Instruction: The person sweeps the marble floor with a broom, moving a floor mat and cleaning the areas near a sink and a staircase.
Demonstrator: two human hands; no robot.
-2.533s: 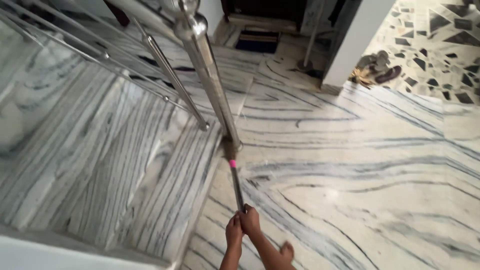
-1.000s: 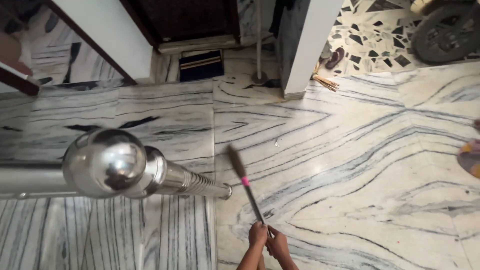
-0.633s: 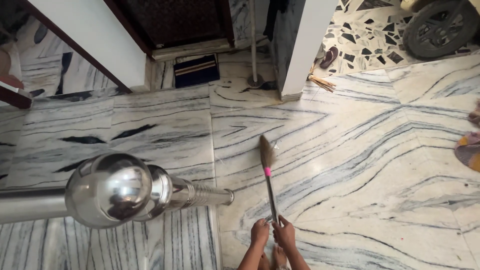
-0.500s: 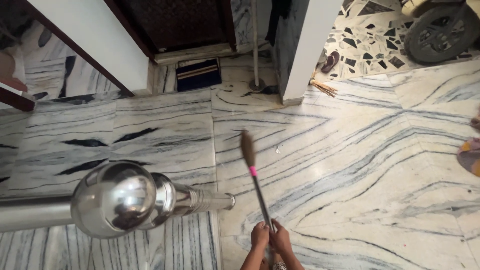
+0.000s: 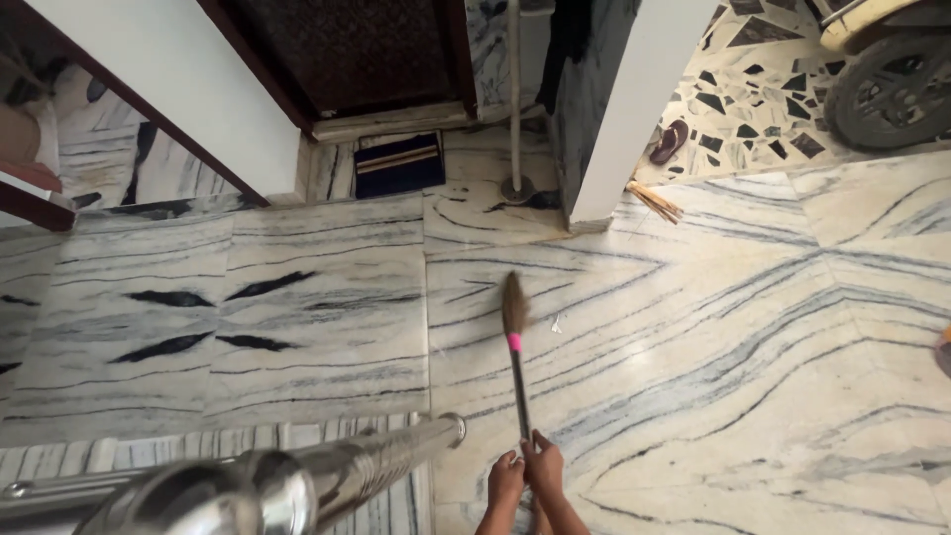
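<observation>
Left hand (image 5: 504, 477) and right hand (image 5: 546, 466) sit together at bottom centre of frame, fingers curled closed, forearms extending up from lower edge.

Broom (image 5: 514, 337) pink band; floor (image 5: 693, 327) white marble, grey veins.

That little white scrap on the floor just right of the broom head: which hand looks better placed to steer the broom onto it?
Probably the right hand. It grips the broom higher up the handle than the left hand, and the white scrap lies on its side.
</observation>
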